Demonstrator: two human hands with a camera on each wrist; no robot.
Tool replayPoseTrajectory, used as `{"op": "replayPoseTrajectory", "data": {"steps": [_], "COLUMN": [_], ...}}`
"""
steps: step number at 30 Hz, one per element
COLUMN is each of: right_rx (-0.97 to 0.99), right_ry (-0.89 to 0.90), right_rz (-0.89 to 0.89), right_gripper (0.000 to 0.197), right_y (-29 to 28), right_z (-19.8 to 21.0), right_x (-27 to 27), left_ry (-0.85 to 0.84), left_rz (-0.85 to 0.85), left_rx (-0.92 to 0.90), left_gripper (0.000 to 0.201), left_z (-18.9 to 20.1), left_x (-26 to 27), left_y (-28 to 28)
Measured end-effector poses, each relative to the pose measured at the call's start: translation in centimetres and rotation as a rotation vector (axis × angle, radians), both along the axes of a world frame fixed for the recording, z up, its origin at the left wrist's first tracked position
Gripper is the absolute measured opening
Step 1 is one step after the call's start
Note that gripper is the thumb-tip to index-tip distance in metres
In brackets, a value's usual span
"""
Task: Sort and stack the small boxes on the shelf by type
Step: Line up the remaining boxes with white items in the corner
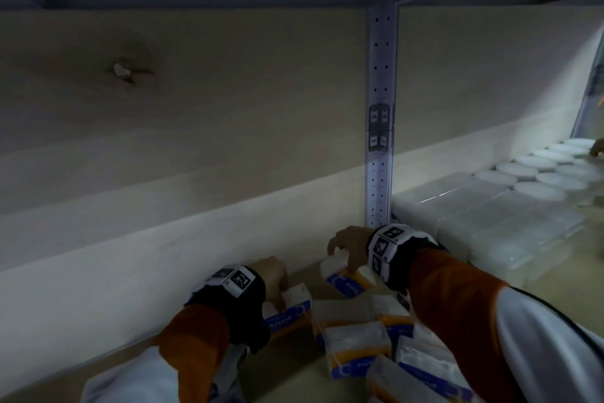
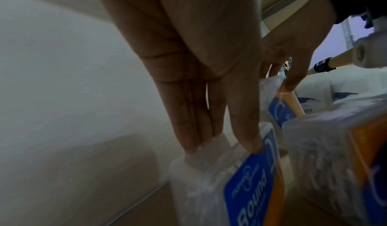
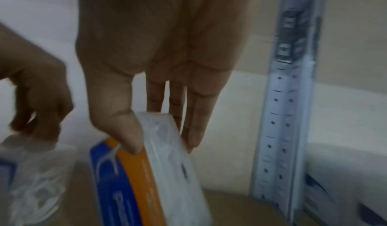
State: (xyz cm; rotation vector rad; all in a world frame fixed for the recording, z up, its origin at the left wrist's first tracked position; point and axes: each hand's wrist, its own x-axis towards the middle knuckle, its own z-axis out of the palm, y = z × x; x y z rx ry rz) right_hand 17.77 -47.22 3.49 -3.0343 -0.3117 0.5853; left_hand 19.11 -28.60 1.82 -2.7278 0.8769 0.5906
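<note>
Small clear plastic boxes with blue and orange labels lie on the shelf board [image 1: 304,379]. My left hand [image 1: 273,278] pinches one box [image 1: 292,308] near the back wall; in the left wrist view the left hand [image 2: 222,140] has thumb and fingers on the top edge of that "Round" box [image 2: 234,180]. My right hand [image 1: 349,250] holds a second box [image 1: 346,275] lifted and tilted, beside the metal upright. In the right wrist view the right hand [image 3: 159,140] pinches this box [image 3: 159,171] between thumb and fingers.
Several more blue-orange boxes [image 1: 359,347] lie jumbled at the front right. A perforated metal upright [image 1: 380,115] divides the shelf. Clear lidded containers [image 1: 490,209] and round white lids [image 1: 539,173] fill the right bay. The back wall [image 1: 196,147] is close.
</note>
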Motion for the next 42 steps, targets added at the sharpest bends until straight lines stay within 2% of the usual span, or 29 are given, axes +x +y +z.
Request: {"op": "replayPoseTrajectory", "data": {"steps": [4,12,13,16,17,20,25,30,34,35,38,42], "right_rx": [0.061,0.11,0.084,0.007,-0.016,-0.063,-0.253,-0.291,-0.267,-0.247,-0.267,-0.249], "right_ry": [-0.071,-0.021,-0.012,0.008,0.008,0.001,-0.067,-0.036,-0.11,-0.119,0.003,-0.004], "right_rz": [-0.046,-0.151,-0.146,-0.13,-0.129,-0.151,-0.198,-0.229,-0.181,-0.18,-0.139,-0.08], "right_gripper": [0.051,0.056,0.054,0.024,0.024,0.056,0.051,0.063,0.041,0.039,0.036,0.034], "right_y": [-1.6,-3.2,-3.2,-3.3,-3.4,-4.2,-4.6,-5.3,-4.1,-3.6,-2.3,-0.9], "right_z": [-0.2,-0.9,-1.2,-1.6,-1.8,-2.6,-3.8,-3.9,-2.8,-2.3,-1.6,-1.5], "right_x": [0.1,0.0,0.0,0.0,0.1,0.6,0.0,-0.2,-0.9,-1.0,-0.8,-0.4], "left_ry": [-0.011,-0.023,-0.023,-0.025,-0.027,-0.023,-0.018,-0.03,-0.031,-0.032,-0.036,-0.047], "left_rz": [0.005,-0.013,-0.011,-0.003,0.001,0.014,0.009,0.001,0.004,0.004,0.013,0.018], "left_rx": [0.014,0.038,0.042,0.043,0.038,0.024,0.019,0.029,0.016,0.014,0.009,-0.002], "left_gripper": [0.042,0.042,0.042,0.042,0.043,0.044,0.043,0.041,0.04,0.04,0.041,0.042], "left_z": [0.0,0.1,0.1,0.0,0.0,-0.2,-0.2,-0.2,-0.2,-0.2,-0.1,-0.1], "left_x": [-0.3,-0.3,-0.3,-0.4,-0.4,-0.3,-0.3,-0.3,-0.4,-0.4,-0.5,-0.6], "left_y": [-0.1,-0.2,-0.2,-0.2,-0.1,0.0,0.0,-0.1,0.0,0.0,0.0,0.1]}}
